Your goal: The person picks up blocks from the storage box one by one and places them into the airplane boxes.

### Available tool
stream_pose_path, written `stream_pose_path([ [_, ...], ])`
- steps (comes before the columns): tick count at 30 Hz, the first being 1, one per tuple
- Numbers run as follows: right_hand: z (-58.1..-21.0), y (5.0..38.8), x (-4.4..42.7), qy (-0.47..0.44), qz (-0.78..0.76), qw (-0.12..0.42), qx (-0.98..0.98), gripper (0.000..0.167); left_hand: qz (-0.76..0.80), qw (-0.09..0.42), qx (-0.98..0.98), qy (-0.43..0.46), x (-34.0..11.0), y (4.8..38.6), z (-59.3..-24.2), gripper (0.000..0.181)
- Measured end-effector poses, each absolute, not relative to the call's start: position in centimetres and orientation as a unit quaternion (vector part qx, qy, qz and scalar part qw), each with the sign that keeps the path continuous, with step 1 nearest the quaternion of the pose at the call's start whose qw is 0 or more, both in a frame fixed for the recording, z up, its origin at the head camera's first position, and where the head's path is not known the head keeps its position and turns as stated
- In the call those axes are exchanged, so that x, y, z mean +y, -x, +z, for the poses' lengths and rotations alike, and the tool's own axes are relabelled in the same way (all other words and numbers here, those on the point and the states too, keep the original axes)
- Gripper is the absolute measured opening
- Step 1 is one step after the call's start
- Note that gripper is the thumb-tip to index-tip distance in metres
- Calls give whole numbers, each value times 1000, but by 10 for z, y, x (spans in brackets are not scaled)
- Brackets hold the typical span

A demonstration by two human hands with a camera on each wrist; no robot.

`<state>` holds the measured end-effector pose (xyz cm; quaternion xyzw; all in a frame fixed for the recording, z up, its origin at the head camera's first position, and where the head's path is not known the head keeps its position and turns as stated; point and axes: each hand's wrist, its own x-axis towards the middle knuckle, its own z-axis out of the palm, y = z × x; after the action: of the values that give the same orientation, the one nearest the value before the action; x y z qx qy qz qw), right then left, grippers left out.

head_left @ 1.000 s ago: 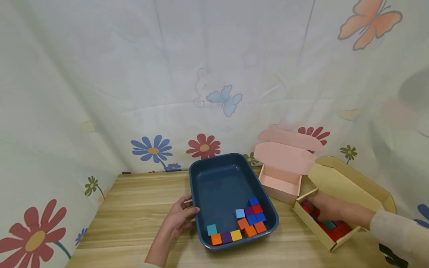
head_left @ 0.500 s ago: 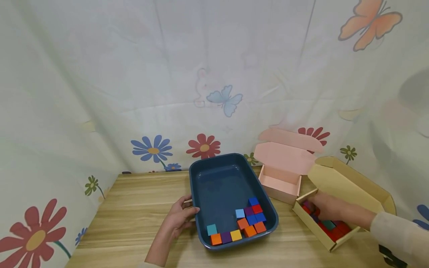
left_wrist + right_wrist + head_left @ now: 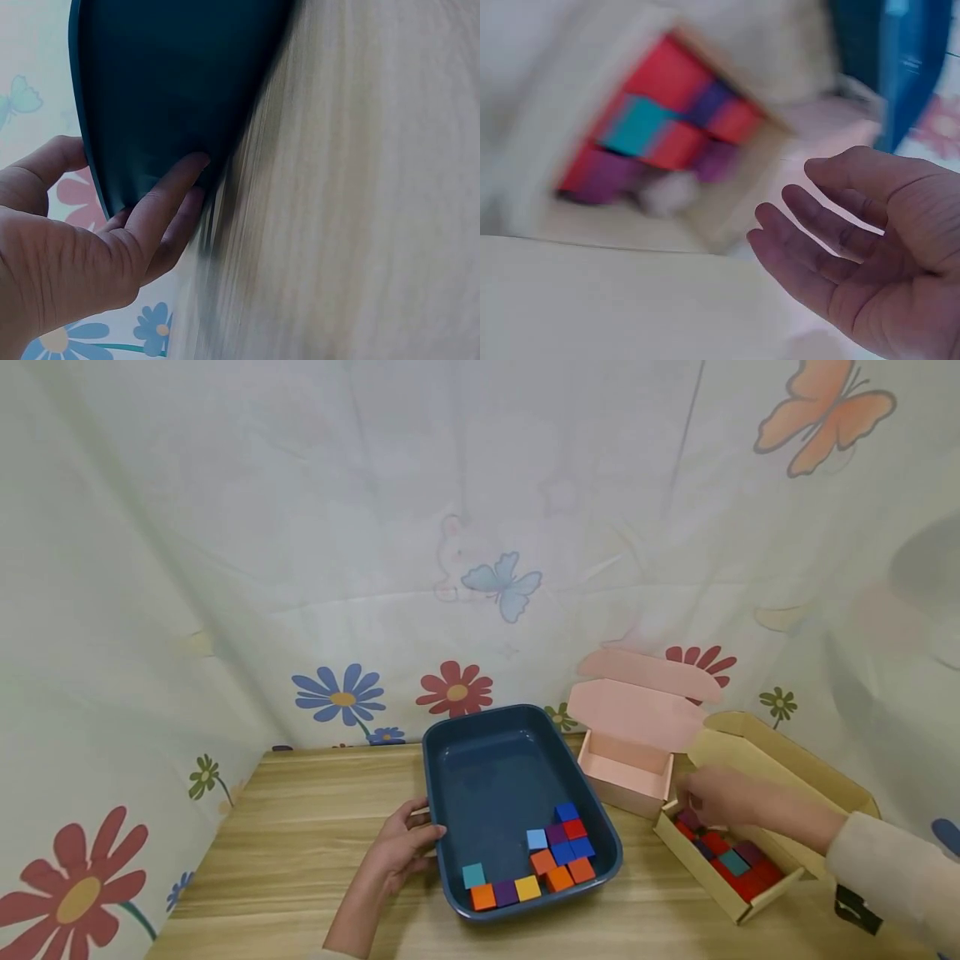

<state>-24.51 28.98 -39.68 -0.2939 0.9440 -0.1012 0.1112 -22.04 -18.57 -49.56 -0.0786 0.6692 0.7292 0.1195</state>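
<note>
While gripping with the left hand (image 3: pixel 393 847) the left side of the blue tray (image 3: pixel 491 777), touching rim and outer wall. Showing coloured blocks (image 3: pixel 562 852) inside, lying along the near end and up the right side. Showing the lid-up pink box (image 3: pixel 621 792) just right of it, also on the counter (image 3: pixel 337 802). Poising the right hand (image 3: pixel 720 797), loosely bent and grasping nothing, above the far end of the yellow box (image 3: pixel 703 881) containing red, purple and teal cubes (image 3: pixel 735 862).

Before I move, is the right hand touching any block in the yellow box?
Apart: the right wrist view shows a plain gap between the right hand and the purple block nearest its fingertips.
</note>
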Motion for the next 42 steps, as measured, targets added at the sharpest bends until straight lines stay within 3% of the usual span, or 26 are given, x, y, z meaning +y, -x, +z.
stream_pose_path([
  [3,-373,252,269,328,-80,79,938,18,730,117,669,77,-186,220,-496,75],
  [6,-355,257,242,349,-79,80,930,18,730,116,669,77,-186,220,-496,74],
  [13,-350,264,177,412,-64,66,907,14,729,119,669,77,-185,220,-496,74],
  [19,-358,261,125,432,-42,90,897,24,733,124,664,76,-183,219,-494,74],
  [23,-372,261,96,500,-65,119,856,26,739,123,658,76,-183,219,-493,74],
  [28,-398,256,67,581,-15,174,795,39,739,120,659,74,-185,218,-493,73],
  [33,-420,250,48,624,22,188,758,52,735,129,662,72,-187,218,-494,72],
  [42,-435,249,33,631,53,204,747,50,738,124,660,70,-186,219,-492,74],
])
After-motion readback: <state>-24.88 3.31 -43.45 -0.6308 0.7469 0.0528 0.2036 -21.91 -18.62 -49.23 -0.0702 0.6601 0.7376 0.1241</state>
